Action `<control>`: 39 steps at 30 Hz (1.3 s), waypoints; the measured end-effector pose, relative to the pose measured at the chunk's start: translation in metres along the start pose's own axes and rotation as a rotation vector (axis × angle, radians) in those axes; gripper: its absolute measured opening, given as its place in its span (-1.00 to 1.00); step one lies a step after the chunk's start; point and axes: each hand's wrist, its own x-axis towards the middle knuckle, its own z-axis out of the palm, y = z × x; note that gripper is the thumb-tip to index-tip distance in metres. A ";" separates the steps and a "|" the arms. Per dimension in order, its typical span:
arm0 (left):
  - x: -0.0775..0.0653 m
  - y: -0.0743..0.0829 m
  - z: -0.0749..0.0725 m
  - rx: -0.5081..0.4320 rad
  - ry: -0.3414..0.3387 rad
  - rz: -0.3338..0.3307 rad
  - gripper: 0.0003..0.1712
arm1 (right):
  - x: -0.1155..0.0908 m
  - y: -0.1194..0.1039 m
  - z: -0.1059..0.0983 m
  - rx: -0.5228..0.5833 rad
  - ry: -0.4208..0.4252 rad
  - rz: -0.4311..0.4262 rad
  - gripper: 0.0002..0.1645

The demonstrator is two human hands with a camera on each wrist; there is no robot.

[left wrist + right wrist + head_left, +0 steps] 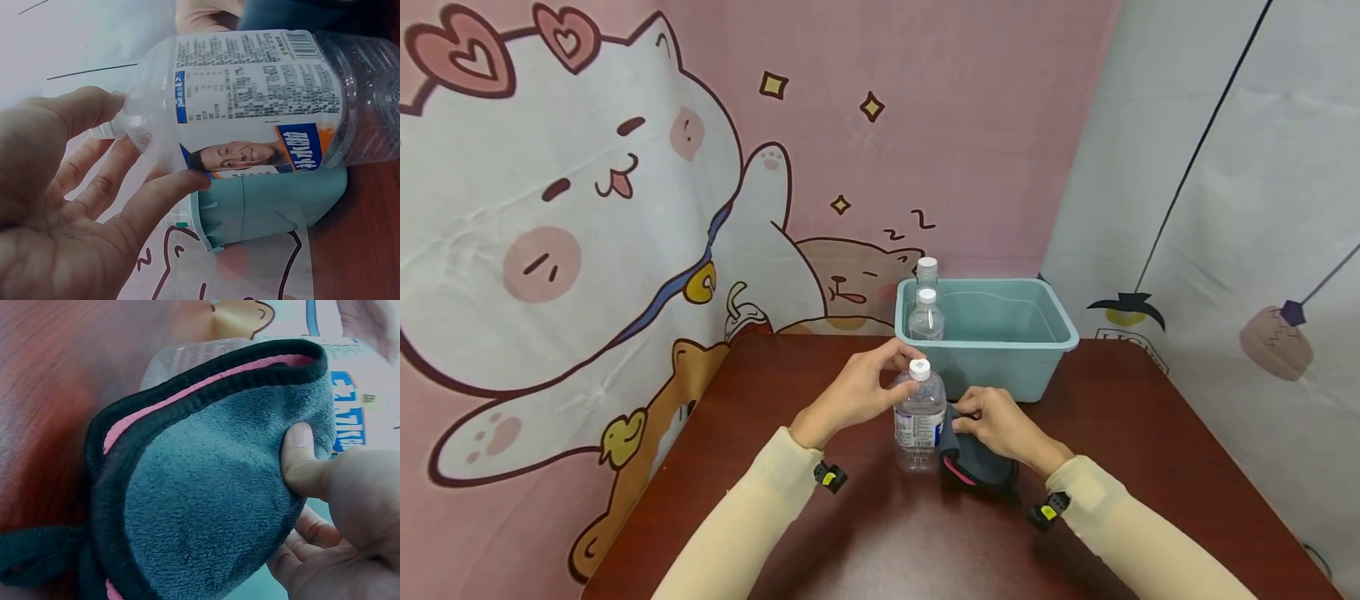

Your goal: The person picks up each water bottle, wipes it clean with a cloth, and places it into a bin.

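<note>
A clear plastic bottle (pixel 919 460) with a white cap and a printed label stands on the table, in front of the basin. My left hand (pixel 859 390) holds it by the neck and shoulder, just under the cap. In the left wrist view the label of the bottle (pixel 250 94) faces the camera. Against the bottle's right side, my right hand (pixel 1006 425) pinches a folded grey cloth (pixel 981 462). Seen from the right wrist, this plush cloth (pixel 200 487) has black edging, a pink inner side and a black loop. Its far side is hidden.
Behind the bottle stands a light teal basin (pixel 1000 367). At its left end are two more clear bottles with white caps, a nearer bottle (pixel 927 323) and a farther bottle (pixel 927 271). A printed curtain (pixel 970 167) hangs behind the dark red table (pixel 820 533).
</note>
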 end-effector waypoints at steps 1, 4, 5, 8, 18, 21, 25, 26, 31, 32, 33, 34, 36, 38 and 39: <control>0.000 0.000 0.000 0.000 0.000 -0.001 -0.49 | 0.000 0.002 0.002 -0.010 -0.006 -0.006 -0.71; -0.001 0.001 0.000 -0.004 0.001 -0.005 -0.48 | -0.001 0.006 0.007 -0.044 -0.039 -0.034 -0.73; -0.001 0.002 0.000 -0.006 0.001 -0.002 -0.48 | -0.001 0.007 0.008 -0.057 -0.051 -0.042 -0.73; -0.001 0.002 0.000 -0.005 0.006 0.001 -0.48 | -0.001 0.010 0.014 -0.083 -0.085 -0.051 -0.74; 0.002 0.002 0.001 -0.004 0.003 0.007 -0.49 | -0.003 0.017 0.020 -0.076 -0.119 -0.047 -0.77; 0.001 0.002 0.001 -0.003 0.004 0.007 -0.50 | -0.004 0.018 0.019 -0.052 -0.121 -0.051 -0.77; 0.000 0.001 0.001 -0.010 0.002 0.002 -0.49 | -0.005 0.021 0.018 0.014 -0.108 -0.028 -0.75; 0.000 0.001 0.001 -0.012 0.001 0.001 -0.49 | -0.005 0.021 0.018 0.033 -0.102 -0.025 -0.74; -0.001 0.002 0.001 -0.002 -0.002 0.002 -0.51 | -0.007 0.017 0.012 0.083 -0.077 0.005 -0.71; -0.001 0.002 0.000 0.000 -0.003 0.003 -0.51 | -0.007 0.016 0.011 0.085 -0.071 0.009 -0.71; -0.002 0.002 0.000 0.004 -0.002 0.005 -0.51 | -0.007 0.015 0.009 0.087 -0.064 0.019 -0.70; -0.002 0.002 0.000 0.005 -0.002 0.007 -0.51 | -0.007 0.013 0.007 0.092 -0.057 0.021 -0.69; -0.002 0.002 -0.001 0.006 -0.001 0.010 -0.51 | -0.007 0.009 0.003 0.110 -0.039 0.032 -0.65; -0.002 0.001 -0.001 0.008 0.002 0.015 -0.51 | -0.006 0.003 -0.002 0.128 -0.015 0.036 -0.62; -0.002 0.001 -0.001 0.010 0.004 0.018 -0.51 | -0.005 0.000 -0.004 0.140 -0.005 0.037 -0.60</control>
